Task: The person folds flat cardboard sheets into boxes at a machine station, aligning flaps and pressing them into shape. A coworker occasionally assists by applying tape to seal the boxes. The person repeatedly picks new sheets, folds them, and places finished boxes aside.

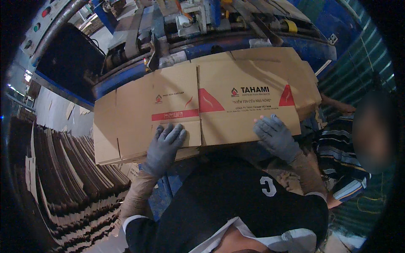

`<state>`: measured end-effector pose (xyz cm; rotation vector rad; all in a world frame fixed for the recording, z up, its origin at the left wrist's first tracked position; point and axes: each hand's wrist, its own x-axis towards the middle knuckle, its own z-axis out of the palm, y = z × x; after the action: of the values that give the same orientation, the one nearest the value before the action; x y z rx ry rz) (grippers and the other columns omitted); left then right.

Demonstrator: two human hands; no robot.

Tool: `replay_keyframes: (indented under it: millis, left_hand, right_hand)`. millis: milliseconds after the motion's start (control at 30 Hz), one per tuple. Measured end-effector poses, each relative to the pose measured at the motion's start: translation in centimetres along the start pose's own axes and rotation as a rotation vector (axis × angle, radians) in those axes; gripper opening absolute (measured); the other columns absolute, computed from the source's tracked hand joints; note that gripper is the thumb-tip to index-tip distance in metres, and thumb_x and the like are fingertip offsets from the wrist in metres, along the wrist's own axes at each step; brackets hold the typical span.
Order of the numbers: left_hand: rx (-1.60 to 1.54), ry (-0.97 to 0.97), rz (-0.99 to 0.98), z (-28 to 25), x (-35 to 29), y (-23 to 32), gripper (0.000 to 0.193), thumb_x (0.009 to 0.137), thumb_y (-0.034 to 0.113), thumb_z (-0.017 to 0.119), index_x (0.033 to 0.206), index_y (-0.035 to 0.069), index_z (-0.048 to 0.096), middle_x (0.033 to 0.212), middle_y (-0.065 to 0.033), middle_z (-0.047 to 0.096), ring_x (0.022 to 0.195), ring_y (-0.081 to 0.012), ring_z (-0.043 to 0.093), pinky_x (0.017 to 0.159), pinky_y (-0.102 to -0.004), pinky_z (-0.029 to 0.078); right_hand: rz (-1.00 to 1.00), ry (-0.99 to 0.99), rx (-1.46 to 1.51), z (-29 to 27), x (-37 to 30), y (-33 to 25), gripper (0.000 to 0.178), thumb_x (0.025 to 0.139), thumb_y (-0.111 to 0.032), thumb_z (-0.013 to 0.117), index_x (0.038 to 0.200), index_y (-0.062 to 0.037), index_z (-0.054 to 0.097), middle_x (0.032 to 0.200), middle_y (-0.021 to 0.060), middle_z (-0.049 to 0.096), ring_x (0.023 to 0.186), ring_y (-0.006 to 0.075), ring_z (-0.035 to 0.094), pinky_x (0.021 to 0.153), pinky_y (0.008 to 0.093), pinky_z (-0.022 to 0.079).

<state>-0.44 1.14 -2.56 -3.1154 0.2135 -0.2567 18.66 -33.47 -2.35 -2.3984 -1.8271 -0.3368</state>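
Observation:
A flat, unfolded cardboard box blank [249,126] lies across in front of me on top of more sheets. It is brown, with red printed shapes, dark lettering and slots between its panels. My left hand [163,147], in a grey glove, rests on its near edge left of the middle slot, fingers stretched out on the board. On the right panel, also by the near edge, lies my right hand [276,137], gloved in grey with fingers spread and some fingertips bare. Neither hand grips the board visibly; my left thumb is hard to make out.
Beyond the blank stands a blue machine [198,55] with rollers and belts. Many cardboard sheets [71,168] are stacked at the left. At the right, close by, is a person in a striped shirt [337,143], one arm reaching toward the sheets. Behind is a green corrugated wall [367,59].

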Motion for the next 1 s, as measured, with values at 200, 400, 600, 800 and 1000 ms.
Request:
replay_keyframes:
  millis: [200,400,600,800,1000]
  left_hand:
    - [-0.034,0.042,0.050,-0.5,0.9,-1.1,0.045,0.079,0.013,0.058,0.124,0.009,0.055,0.130,-0.0122,0.054,0.120,-0.0320,0.052,0.102,-0.0461,0.041]
    - [-0.019,0.292,0.192,0.6,5.5,-4.5,0.048,0.080,0.010,0.057,0.127,0.008,0.052,0.133,-0.0145,0.052,0.121,-0.0344,0.052,0.102,-0.0457,0.042]
    - [-0.010,0.451,0.173,3.2,11.1,-9.7,0.053,0.080,0.002,0.052,0.133,0.006,0.047,0.137,-0.0169,0.048,0.125,-0.0345,0.049,0.106,-0.0455,0.038]
    - [-0.053,0.454,0.170,3.3,11.3,-11.2,0.055,0.078,-0.004,0.051,0.132,0.005,0.046,0.136,-0.0192,0.049,0.125,-0.0355,0.049,0.106,-0.0454,0.039]
    - [-0.011,0.425,0.241,3.6,10.2,-8.6,0.051,0.081,-0.005,0.049,0.131,0.004,0.047,0.133,-0.0205,0.051,0.124,-0.0365,0.050,0.105,-0.0477,0.039]
  right_hand:
    - [-0.055,0.006,-0.084,0.3,-0.2,1.8,0.042,0.080,-0.022,0.060,0.120,-0.0097,0.054,0.133,0.0111,0.052,0.125,0.0283,0.047,0.106,0.0462,0.036]
    - [-0.033,0.168,-0.190,1.2,2.7,9.0,0.037,0.080,-0.018,0.059,0.116,-0.0125,0.059,0.129,0.0087,0.055,0.123,0.0263,0.050,0.100,0.0400,0.044]
    - [-0.160,0.268,-0.093,1.8,7.5,12.9,0.035,0.079,-0.019,0.062,0.114,-0.0149,0.061,0.121,0.0062,0.062,0.115,0.0244,0.057,0.096,0.0387,0.047]
    - [-0.176,0.274,-0.139,2.2,8.3,12.9,0.037,0.081,-0.022,0.061,0.117,-0.0182,0.061,0.117,0.0052,0.063,0.110,0.0267,0.059,0.094,0.0392,0.049]
    - [-0.244,0.258,-0.155,1.7,7.2,14.6,0.035,0.081,-0.024,0.061,0.117,-0.0200,0.060,0.115,0.0053,0.064,0.110,0.0258,0.059,0.092,0.0399,0.049]
